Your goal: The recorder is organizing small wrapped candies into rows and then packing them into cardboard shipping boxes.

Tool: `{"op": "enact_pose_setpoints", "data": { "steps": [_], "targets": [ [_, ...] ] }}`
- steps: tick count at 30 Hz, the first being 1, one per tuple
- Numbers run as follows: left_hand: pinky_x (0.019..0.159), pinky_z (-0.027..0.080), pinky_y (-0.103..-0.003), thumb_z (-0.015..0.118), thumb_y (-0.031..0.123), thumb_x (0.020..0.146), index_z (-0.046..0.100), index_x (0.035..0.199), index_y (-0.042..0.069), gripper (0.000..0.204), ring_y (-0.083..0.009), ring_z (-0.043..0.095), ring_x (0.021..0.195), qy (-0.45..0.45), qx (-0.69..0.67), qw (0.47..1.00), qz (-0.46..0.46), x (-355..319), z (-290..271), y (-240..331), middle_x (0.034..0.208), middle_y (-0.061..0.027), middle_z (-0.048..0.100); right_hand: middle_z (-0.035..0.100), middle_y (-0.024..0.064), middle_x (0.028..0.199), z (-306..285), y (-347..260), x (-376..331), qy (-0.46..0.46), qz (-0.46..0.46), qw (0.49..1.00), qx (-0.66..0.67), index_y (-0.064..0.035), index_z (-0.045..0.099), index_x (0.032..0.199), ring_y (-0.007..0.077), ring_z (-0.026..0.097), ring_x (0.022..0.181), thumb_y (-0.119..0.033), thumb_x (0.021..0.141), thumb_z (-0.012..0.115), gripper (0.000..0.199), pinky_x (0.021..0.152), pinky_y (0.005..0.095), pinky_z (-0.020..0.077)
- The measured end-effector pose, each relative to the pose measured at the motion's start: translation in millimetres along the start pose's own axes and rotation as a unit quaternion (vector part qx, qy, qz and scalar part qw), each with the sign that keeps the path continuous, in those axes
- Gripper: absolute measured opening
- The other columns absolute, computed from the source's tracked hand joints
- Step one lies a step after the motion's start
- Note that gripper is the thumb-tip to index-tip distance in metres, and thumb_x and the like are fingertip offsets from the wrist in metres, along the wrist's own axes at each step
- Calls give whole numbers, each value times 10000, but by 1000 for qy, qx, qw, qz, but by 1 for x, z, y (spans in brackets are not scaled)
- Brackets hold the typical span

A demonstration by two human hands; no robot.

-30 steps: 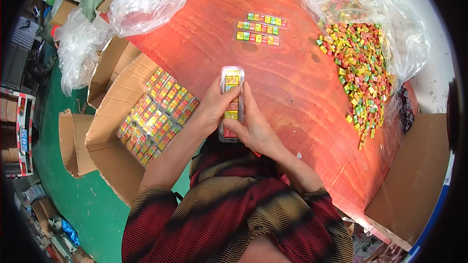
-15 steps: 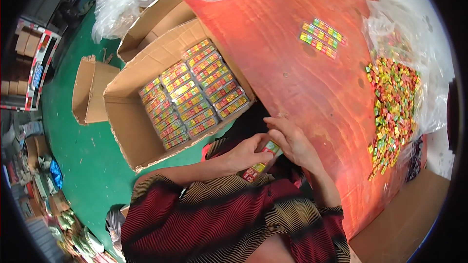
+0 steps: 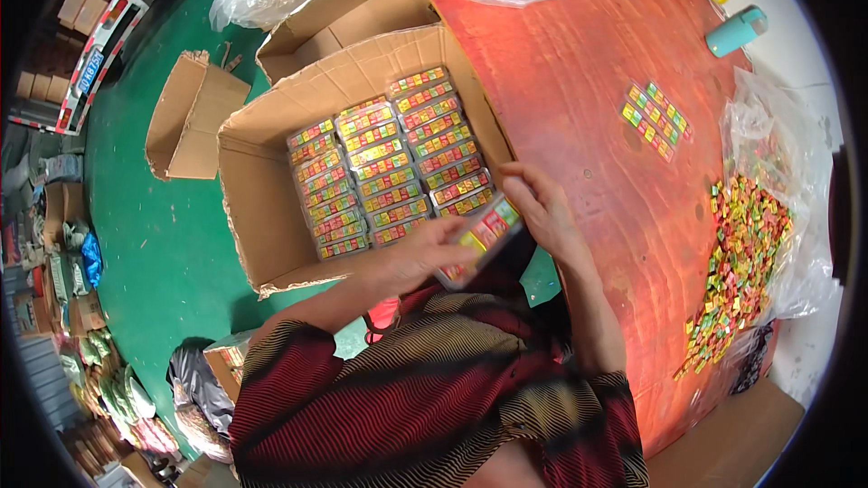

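Note:
Between my hands is a slim clear plastic pack [image 3: 489, 232] holding a row of small red, yellow and green wrapped pieces; it slants up to the right. My left hand [image 3: 432, 251] grips its lower left end, fingers slightly blurred. At the upper right end, my right hand [image 3: 542, 210] has bent fingers closed against the pack's edge. Just beyond my left hand stands an open cardboard carton [image 3: 258, 248], where similar packs [image 3: 372, 158] lie in three columns. A few more filled packs [image 3: 655, 120] lie side by side on the reddish wooden table [image 3: 570, 63].
A heap of loose wrapped pieces [image 3: 741, 258] spreads by a clear plastic bag [image 3: 809, 208] at the table's right. A teal bottle [image 3: 734, 32] lies at the far right. Another open carton [image 3: 344, 27] and a cardboard piece [image 3: 194, 117] stand beyond and left of the filled carton.
Both hands have lifted the pack up and away from my lap, towards the filled carton, and more of it shows. The whole view has shifted as my head turned.

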State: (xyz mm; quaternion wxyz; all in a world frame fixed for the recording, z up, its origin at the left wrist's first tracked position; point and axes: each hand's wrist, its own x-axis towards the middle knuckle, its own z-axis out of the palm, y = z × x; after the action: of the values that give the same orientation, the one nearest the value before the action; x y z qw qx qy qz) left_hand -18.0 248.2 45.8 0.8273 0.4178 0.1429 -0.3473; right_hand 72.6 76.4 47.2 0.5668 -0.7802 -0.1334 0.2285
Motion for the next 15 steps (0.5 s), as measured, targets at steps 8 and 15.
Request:
{"op": "enact_pose_setpoints", "data": {
  "steps": [8,15],
  "targets": [
    [674,462,-274,606,192,759,450,1151,17,457,-122,521,890,163,-31,982,90,-4,-74,44,1017,-42,530,537,74,938,61,19,75,49,-9,995,88,38,460,1118,119,490,833,-208,879,441,343,695,230,413],
    [701,458,-284,642,261,742,507,1104,27,452,-133,509,930,144,35,983,112,10,-200,71,1015,-42,545,460,117,1114,76,6,75,-57,-44,997,-14,24,321,1244,149,480,908,-141,840,525,482,795,260,408]
  ]
}}
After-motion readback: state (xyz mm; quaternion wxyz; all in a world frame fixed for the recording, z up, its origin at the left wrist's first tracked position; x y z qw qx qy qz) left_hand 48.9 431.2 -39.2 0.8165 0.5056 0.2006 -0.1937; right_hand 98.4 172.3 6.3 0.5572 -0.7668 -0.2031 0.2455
